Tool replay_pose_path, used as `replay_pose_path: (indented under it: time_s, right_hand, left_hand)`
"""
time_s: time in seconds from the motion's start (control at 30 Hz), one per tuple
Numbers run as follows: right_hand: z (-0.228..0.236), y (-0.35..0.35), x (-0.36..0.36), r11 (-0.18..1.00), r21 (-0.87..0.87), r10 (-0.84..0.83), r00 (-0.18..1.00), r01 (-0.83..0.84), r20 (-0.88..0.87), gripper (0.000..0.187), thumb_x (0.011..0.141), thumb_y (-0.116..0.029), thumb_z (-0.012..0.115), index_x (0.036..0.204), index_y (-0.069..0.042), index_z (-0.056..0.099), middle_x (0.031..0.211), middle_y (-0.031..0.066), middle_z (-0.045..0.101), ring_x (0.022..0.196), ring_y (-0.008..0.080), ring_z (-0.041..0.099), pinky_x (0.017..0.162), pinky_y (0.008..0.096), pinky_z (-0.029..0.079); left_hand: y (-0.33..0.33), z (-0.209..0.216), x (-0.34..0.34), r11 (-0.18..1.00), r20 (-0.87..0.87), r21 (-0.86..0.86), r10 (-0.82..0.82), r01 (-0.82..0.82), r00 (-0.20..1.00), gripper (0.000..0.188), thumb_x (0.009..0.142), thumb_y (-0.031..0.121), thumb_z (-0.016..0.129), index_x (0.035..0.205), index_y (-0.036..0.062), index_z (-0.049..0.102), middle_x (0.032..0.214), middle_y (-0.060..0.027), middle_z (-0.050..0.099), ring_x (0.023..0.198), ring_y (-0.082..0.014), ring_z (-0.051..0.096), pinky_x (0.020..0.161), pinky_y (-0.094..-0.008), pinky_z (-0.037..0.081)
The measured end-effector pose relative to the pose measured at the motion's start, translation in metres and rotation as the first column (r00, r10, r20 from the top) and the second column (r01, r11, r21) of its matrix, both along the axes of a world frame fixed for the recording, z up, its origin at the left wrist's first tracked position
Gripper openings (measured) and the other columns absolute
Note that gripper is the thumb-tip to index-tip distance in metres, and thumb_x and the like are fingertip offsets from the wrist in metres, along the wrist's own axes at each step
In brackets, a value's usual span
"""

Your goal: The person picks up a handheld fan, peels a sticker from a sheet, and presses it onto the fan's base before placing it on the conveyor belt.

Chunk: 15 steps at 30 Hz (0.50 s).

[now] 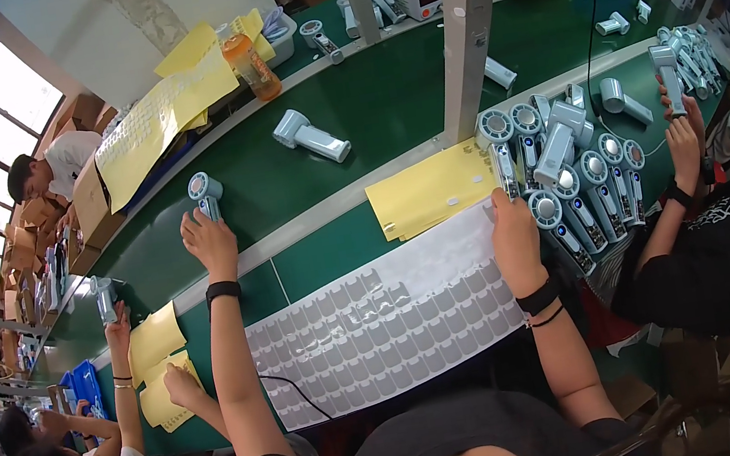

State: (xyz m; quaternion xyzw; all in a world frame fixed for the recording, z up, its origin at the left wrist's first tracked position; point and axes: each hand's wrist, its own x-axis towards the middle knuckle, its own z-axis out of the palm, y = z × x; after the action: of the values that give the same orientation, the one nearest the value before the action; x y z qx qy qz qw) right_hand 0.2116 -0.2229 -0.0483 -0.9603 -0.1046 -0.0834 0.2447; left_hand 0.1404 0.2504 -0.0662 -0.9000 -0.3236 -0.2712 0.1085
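My left hand (210, 241) reaches out over the green belt, its fingers closed round the handle of a small pale-blue handheld fan (203, 186) with a round head. At the near edge of a pile of similar fans, my right hand (516, 237) grips the lower end of another handheld fan (495, 128), whose round grille faces up. Between my forearms lies a large white sheet (453, 273) with rows of grey rounded stickers; some of its upper part is bare. A dark band circles each of my wrists.
Several fans (601, 181) crowd the right side. Yellow sheets (424, 190) lie behind the sticker sheet. One fan (312, 136) rests on the belt (383, 101). A metal post (469, 30) rises ahead, near a hanging cable. Co-workers sit at both sides; an orange bottle (251, 66) stands beyond.
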Motion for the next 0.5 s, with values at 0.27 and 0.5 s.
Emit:
replay_pose_path:
  time_s: [0.27,0.5]
  right_hand:
    - [-0.005,0.0,-0.002,0.997,0.074,-0.018,1.0,0.016,0.021,0.024,0.088,0.002,0.051,0.111,-0.001,0.056,0.089,0.0248,0.059,0.082,0.0433,0.061,0.07,0.0457,0.05]
    - [0.001,0.0,-0.001,0.994,0.11,-0.021,0.999,0.025,-0.038,0.023,0.089,0.001,0.051,0.111,0.0,0.057,0.089,0.0244,0.06,0.084,0.0425,0.061,0.072,0.0449,0.049]
  left_hand:
    - [0.001,0.005,0.001,0.942,0.052,-0.333,-0.021,0.037,0.998,0.06,0.081,0.019,0.073,0.126,-0.0093,0.044,0.11,-0.0276,0.061,0.102,-0.0423,0.059,0.085,-0.0459,0.049]
    - [-0.004,0.003,0.008,0.927,0.098,-0.349,-0.107,0.135,0.989,0.06,0.08,0.015,0.073,0.127,-0.01,0.044,0.106,-0.0276,0.063,0.1,-0.0425,0.06,0.087,-0.0454,0.049]
